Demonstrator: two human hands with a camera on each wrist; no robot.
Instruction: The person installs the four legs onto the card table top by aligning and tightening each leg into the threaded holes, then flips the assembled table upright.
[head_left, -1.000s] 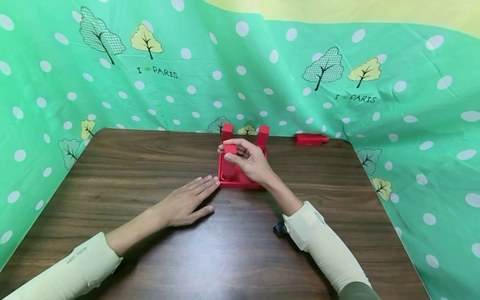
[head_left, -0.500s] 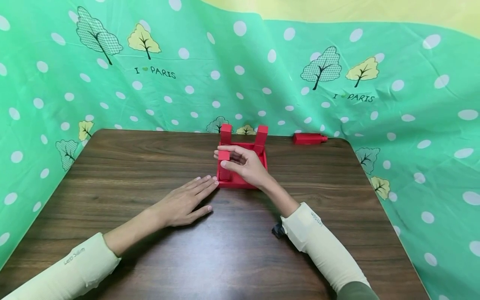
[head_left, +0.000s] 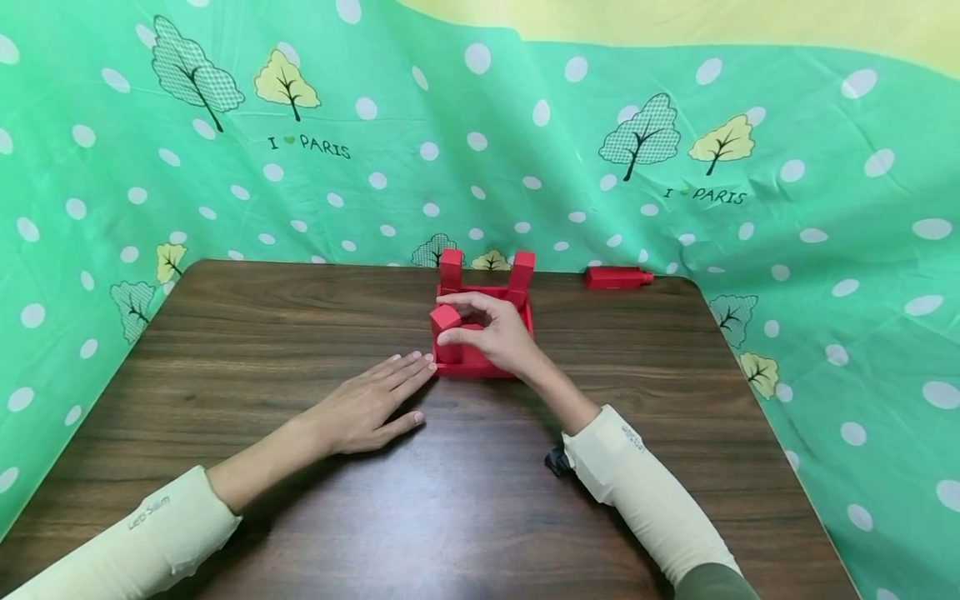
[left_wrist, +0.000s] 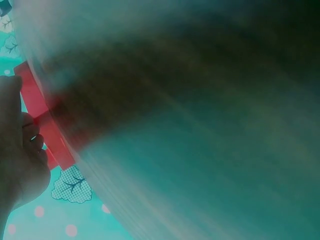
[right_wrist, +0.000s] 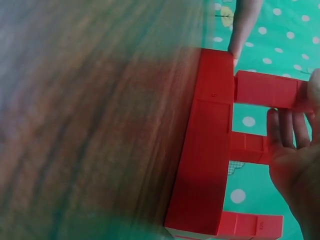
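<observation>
My right hand [head_left: 498,333] grips a red square leg [head_left: 446,317] near its top, thumb on the near side. That leg stands upright at the near left corner of a shallow red frame [head_left: 480,372]. In the right wrist view the leg [right_wrist: 270,90] meets the frame's side [right_wrist: 205,150] with a narrow neck visible at the joint. My left hand [head_left: 375,408] lies flat on the table, its straight fingertips touching the frame's near left corner. Two more red legs, one at the back left [head_left: 451,265] and one at the back right [head_left: 523,267], stand up from the frame.
A loose red leg [head_left: 615,277] with a thin peg end lies at the table's back right edge. The dark wood table [head_left: 480,500] meets a green dotted cloth [head_left: 480,183] behind and at both sides. A small black object [head_left: 557,460] is by the right sleeve.
My right hand has shifted slightly down and left with the leg, which now sits at the corner. The leg has turned about its length, so its top shows cornerwise. The left hand stays put.
</observation>
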